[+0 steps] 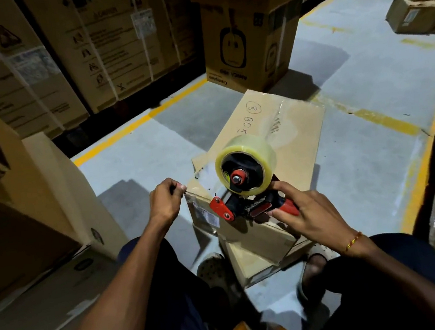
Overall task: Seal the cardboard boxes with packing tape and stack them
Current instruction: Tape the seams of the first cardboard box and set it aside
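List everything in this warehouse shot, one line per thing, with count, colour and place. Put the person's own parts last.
Brown cardboard box with handwritten marks: one, on the grey floor in front of the person, clear tape over its top.
Red and black tape dispenser: one, on the box's near edge.
Roll of clear packing tape: one, yellowish, mounted on the dispenser.
Stacked brown printed cartons: several, along the back and left.
Brown carton with black print: one, standing behind the box.
Brown cartons at right: a few, by the far right edge.
Yellow floor lines: several, painted on the floor.
Left hand: pinches the tape end at the box's near left corner.
Right hand: holds the dispenser's handle; a red and yellow thread on the wrist.
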Available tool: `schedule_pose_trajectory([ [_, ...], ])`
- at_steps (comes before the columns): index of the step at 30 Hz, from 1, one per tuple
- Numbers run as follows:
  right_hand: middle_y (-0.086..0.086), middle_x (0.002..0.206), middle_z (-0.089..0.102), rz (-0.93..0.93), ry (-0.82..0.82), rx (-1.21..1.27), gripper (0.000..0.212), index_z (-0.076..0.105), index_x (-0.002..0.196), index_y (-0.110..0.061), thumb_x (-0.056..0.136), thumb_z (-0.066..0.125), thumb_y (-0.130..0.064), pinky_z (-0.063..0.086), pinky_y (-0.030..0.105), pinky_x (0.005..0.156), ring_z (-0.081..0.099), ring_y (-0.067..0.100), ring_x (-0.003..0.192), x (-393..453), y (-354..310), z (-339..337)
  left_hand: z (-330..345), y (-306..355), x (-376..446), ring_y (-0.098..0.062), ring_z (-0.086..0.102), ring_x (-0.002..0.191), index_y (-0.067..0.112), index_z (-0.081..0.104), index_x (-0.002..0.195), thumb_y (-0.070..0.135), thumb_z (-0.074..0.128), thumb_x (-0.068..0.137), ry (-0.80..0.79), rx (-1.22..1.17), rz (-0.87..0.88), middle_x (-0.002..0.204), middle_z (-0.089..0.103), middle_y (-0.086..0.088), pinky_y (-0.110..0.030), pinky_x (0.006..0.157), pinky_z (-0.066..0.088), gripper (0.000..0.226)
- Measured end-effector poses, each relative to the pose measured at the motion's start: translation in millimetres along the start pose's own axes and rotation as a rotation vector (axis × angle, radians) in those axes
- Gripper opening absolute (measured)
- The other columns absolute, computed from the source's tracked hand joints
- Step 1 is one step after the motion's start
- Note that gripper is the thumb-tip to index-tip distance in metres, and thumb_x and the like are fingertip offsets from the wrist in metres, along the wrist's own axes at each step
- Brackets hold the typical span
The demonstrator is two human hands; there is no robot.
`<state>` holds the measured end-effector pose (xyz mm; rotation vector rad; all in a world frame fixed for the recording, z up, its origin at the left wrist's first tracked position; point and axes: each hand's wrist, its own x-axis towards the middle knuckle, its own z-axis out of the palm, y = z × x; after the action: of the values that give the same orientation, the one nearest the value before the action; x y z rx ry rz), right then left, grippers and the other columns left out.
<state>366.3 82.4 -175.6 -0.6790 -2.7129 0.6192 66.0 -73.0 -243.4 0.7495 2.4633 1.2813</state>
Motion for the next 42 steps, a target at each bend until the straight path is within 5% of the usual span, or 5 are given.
schedule_pose_trajectory([
  [25, -0.005, 0.067, 0.063, -0.021, -0.003, 0.041, 0.051, 0.039, 0.137, -0.048, 0.092, 0.063, -0.052, 0.051, 0.037, 0.056, 0.056, 0.012, 0.056, 1, 8, 13, 5, 16, -7, -0.024, 0.054, 0.080, 0.011, 0.054, 0.089, 0.012, 0.053, 0.101, 0.106, 0.123, 0.129, 0.084, 0.061, -0.003, -0.032, 0.068, 0.034, 0.012],
  [42, 0.000, 0.069, 0.065, -0.004, -0.004, 0.084, 0.048, 0.036, 0.129, -0.054, 0.093, 0.067, -0.047, 0.036, 0.020, 0.053, 0.058, 0.015, 0.057, -6, 11, 19, 4, 4, 0, -0.024, 0.055, 0.078, 0.012, 0.057, 0.092, 0.019, 0.052, 0.102, -0.034, 0.119, 0.054, 0.080, 0.060, -0.002, -0.033, 0.067, 0.037, 0.014],
])
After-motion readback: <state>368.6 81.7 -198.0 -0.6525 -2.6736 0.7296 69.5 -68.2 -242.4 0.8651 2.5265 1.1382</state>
